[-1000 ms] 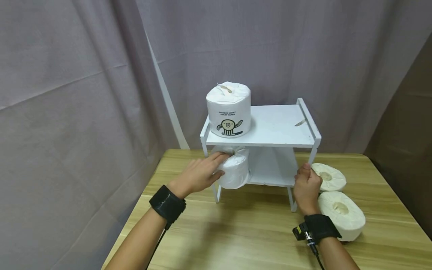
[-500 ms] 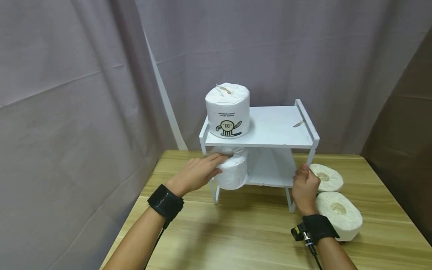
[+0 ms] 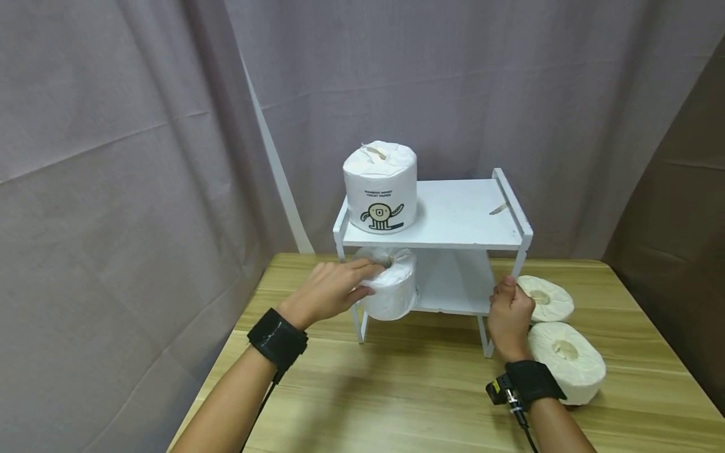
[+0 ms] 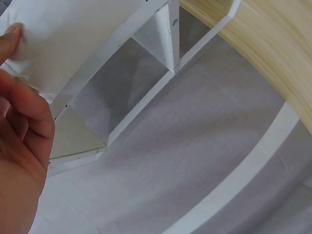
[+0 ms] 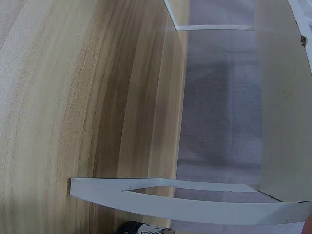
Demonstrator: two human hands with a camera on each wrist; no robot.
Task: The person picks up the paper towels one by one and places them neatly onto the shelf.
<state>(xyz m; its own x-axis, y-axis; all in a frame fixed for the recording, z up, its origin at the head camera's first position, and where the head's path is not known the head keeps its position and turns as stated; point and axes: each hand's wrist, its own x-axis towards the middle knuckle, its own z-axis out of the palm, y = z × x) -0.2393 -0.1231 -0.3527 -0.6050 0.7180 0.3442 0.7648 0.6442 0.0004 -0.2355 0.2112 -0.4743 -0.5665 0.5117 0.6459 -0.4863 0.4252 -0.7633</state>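
A white two-tier shelf [image 3: 459, 217] stands on the wooden table. On its lower tier, at the left, a wrapped toilet roll [image 3: 393, 294] juts out past the front edge. My left hand [image 3: 331, 290] grips this roll, its fingers over the top near the core hole and its thumb against the front. In the left wrist view, curled fingers [image 4: 27, 114] lie beside the white roll [image 4: 73, 39]. My right hand [image 3: 511, 318] holds the shelf's right front leg; just a sliver of it shows in the right wrist view.
Another toilet roll [image 3: 381, 189], printed with a cartoon figure, sits upright on the top tier's left side. Two cream rolls lie on the table right of the shelf, the nearer roll [image 3: 569, 365] close beside my right wrist. Grey curtain [image 3: 453, 82] hangs behind.
The lower roll has edged slightly forward under my left hand, and more of its core hole shows. My right hand keeps its hold on the leg. The head view has shifted a little.
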